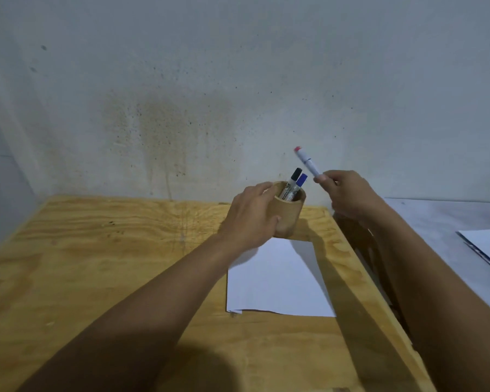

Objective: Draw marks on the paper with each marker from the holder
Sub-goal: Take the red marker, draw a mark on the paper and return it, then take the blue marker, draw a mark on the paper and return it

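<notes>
Centre frame: left hand (252,219) clamped around the holder (287,213), above the paper (277,278) on the table (96,250). Right hand (348,193) pinches the red-capped marker (307,162), capped. Risk: holder tipping if released, spilling the black marker (294,176) and blue marker (301,181).

head cam | faces forward-down | close over table (102,250); wall (210,80) behind

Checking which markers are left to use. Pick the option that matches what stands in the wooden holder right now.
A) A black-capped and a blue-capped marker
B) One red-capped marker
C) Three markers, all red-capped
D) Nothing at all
A: a black-capped marker and a blue-capped marker stand in the holder, while the red-capped marker is up in the right hand.
</notes>
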The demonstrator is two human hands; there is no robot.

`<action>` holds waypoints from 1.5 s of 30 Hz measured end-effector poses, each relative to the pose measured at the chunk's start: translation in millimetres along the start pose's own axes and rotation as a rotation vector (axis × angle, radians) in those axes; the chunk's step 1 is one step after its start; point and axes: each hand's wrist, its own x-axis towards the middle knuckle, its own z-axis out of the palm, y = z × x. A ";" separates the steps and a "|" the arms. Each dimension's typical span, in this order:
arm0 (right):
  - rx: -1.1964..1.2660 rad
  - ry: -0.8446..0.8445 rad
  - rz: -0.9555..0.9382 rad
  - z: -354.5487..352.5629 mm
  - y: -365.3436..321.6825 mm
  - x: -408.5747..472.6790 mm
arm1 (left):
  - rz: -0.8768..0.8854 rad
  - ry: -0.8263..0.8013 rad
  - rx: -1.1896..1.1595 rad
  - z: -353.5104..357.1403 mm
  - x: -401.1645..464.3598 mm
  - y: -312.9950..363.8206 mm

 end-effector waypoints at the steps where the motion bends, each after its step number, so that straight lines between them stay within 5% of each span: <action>1: -0.109 0.009 -0.049 -6.6 -0.8 4.5 | 0.023 -0.036 0.061 -0.4 1.4 -1.3; 6: -0.160 0.056 -0.105 -19.8 -12.1 25.0 | 0.052 -0.097 0.134 0.5 2.2 -8.4; 13: 0.159 -0.015 0.258 15.6 -23.2 36.8 | 0.051 -0.106 0.138 -4.7 1.1 -6.0; 18: 0.302 0.042 0.329 41.3 -18.3 35.4 | 0.044 -0.143 0.165 -8.9 -0.8 -4.4; 26: 0.500 0.228 0.188 28.5 -24.7 32.1 | 0.019 -0.150 0.155 -7.1 -1.7 -2.8; 33: 0.653 0.422 -0.130 -12.0 -52.2 23.1 | -0.015 -0.189 0.129 -12.7 -3.3 3.0; 37: 0.592 0.305 -0.219 -16.0 -57.8 3.6 | -0.089 -0.235 -0.102 -16.1 -0.5 0.1; 42: 0.423 -0.092 -0.151 -2.7 -43.7 -24.7 | -0.299 0.052 -0.667 -37.5 -1.2 6.4; 45: 0.437 -0.282 -0.122 12.7 -38.5 -36.8 | -0.340 0.053 -0.999 -50.2 -7.4 0.6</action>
